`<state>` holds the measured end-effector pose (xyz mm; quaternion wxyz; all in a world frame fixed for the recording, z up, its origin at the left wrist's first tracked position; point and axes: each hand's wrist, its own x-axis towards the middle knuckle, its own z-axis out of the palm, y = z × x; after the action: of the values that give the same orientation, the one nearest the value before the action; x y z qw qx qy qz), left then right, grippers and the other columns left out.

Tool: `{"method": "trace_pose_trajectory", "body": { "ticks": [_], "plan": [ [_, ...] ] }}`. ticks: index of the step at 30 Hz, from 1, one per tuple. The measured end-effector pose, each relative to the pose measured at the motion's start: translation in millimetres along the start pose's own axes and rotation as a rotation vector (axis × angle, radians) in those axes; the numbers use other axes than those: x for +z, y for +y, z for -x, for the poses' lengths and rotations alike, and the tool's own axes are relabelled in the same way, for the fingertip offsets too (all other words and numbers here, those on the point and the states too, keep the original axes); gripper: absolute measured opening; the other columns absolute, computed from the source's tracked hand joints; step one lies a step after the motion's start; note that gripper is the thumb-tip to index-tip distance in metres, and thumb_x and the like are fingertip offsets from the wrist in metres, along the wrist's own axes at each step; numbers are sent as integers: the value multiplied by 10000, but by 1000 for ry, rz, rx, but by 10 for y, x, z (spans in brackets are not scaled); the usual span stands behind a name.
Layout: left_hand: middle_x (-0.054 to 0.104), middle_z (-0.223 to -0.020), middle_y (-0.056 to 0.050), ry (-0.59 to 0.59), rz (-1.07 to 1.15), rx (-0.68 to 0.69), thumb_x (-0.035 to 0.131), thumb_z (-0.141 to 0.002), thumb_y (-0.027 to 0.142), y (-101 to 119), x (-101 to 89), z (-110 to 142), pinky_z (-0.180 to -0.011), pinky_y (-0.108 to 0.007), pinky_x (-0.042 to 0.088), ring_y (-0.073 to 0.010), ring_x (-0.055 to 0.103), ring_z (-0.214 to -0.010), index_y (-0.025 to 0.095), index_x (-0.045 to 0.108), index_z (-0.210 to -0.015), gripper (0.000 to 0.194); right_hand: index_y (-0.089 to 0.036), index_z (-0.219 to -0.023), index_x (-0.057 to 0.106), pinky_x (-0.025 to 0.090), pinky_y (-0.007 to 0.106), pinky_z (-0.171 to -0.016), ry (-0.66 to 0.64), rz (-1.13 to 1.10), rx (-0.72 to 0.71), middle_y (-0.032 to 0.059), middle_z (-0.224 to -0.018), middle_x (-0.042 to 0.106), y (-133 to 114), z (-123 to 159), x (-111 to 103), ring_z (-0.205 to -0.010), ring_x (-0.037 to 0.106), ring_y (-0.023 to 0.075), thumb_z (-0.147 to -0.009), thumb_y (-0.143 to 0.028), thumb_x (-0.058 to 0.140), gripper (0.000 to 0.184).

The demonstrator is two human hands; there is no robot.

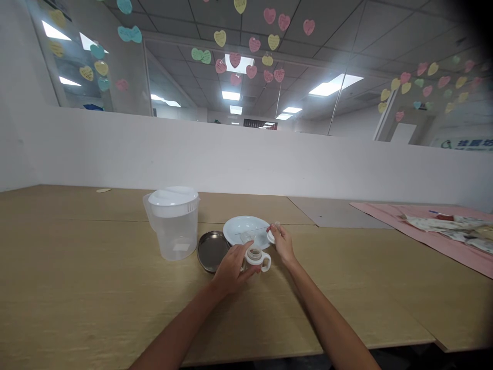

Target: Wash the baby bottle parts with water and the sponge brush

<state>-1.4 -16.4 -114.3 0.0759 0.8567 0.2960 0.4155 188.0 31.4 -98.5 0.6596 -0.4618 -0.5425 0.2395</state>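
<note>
My left hand (233, 264) is wrapped round a small bottle with white side handles (254, 258). The bottle stands upright, and its round mouth is uncovered. To the right and slightly farther back, my right hand (283, 241) pinches a white lid-like piece (271, 237). A thin, straw-like line (252, 229) runs left from that piece across a white plate (234, 222); its kind is too fine to tell. A clear cup-shaped piece (245, 237) is by the plate's front part, partly hidden behind my left fingers. An oval metal tray (211, 251) lies just left of my left hand.
A clear plastic pitcher (175, 231) with a white lid stands left of the tray. At the far right, cloths and small items lie on a pink cloth (385, 213). A white wall (246, 159) borders the table's back, with glass above. The front edge is near my forearms.
</note>
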Motion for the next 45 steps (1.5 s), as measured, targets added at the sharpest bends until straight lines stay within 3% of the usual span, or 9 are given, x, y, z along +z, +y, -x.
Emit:
{"method": "trace_pose_trajectory", "body": {
  "ticks": [5,12,19,27,36,38,40,43,45],
  "plan": [
    [505,-1198,-101,6,-13,11,474,-810,411,7,-9,-1,-921,-372,379,-211,455,-1088,169,336,-1268,537,-140,-572,572,322,220,-490,33,-51,75,4,-542,518,16,-13,-36,-505,432,108,-659,-603,532,472],
    [491,-1211,-113,-4,-15,7,465,-814,413,7,-16,-5,-925,-383,372,-218,448,-1097,161,331,-1266,535,-131,-746,605,332,234,-472,62,-133,150,1,-489,524,-19,3,-9,-459,442,122,-665,-628,505,513],
    [492,-1210,-118,17,-17,-12,474,-806,424,11,-6,1,-923,-388,376,-223,450,-1100,163,305,-1283,569,-175,-783,524,324,251,-557,210,559,-45,22,-642,552,-63,60,-47,-585,488,160,-724,-636,415,478],
    [508,-1193,-114,37,-39,7,473,-804,428,0,9,0,-913,-389,388,-225,470,-1083,168,316,-1282,566,-194,-843,648,346,297,-691,37,918,-298,84,-794,566,-22,60,-47,-752,489,193,-806,-571,360,476],
    [502,-1186,-131,57,-64,61,437,-805,462,-28,-35,0,-908,-394,373,-237,470,-1078,161,294,-1293,591,-158,-1132,460,369,326,-796,-38,788,-207,100,-1002,551,5,93,-43,-923,495,211,-817,-308,364,362],
    [468,-1218,-150,137,-101,97,391,-810,488,-83,-68,8,-937,-418,336,-260,431,-1123,146,283,-1295,603,-144,-1124,434,377,317,-783,-52,775,-177,103,-1016,552,21,94,-34,-928,507,211,-792,-281,382,362],
    [426,-1244,-168,332,-196,69,373,-806,499,-158,-129,14,-970,-453,281,-289,381,-1166,135,290,-1285,608,-154,-1121,424,386,307,-742,-84,776,-159,98,-1013,563,43,85,-25,-896,531,210,-797,-318,396,364],
    [356,-1273,-190,711,-374,-141,442,-775,486,-292,-291,8,-1003,-487,203,-313,303,-1212,117,276,-1284,649,-185,-1056,477,385,293,-671,-131,808,-126,79,-950,599,72,60,-15,-821,557,212,-779,-416,457,362],
    [275,-1322,-201,878,-427,-310,511,-733,496,-389,-434,-6,-1020,-494,164,-321,232,-1248,102,210,-1315,765,-197,-978,532,378,287,-646,-139,848,-101,65,-877,614,88,46,-14,-777,560,211,-755,-458,491,346]
  ]
}}
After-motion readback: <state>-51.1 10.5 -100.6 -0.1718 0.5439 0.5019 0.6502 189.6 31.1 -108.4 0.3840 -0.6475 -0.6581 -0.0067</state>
